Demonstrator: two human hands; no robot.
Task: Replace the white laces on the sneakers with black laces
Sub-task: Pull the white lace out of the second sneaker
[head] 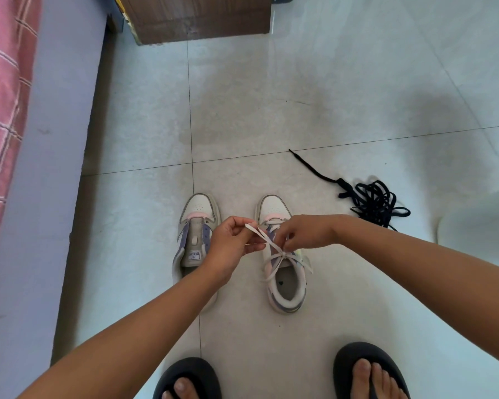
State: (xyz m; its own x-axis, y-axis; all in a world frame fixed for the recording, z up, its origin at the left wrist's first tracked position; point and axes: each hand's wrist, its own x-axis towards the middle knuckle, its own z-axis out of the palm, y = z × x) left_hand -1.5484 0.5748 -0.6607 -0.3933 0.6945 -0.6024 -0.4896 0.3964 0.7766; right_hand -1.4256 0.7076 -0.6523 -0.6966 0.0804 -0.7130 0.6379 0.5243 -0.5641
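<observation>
Two sneakers point(239, 249), one white lace point(274, 249), two hands point(268, 240)

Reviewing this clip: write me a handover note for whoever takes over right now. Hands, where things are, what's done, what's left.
Left hand: pinches one end of the flat white lace.
Right hand: fingers curled at the lace above the knot, on the right white-and-lilac sneaker.
Left white-and-lilac sneaker: already unlaced, no lace in it.
Tangled black laces: on the tiled floor, right of the sneakers, untouched.
Done: one sneaker stripped.
Left: untie and strip the right sneaker, then thread black laces into both.
</observation>
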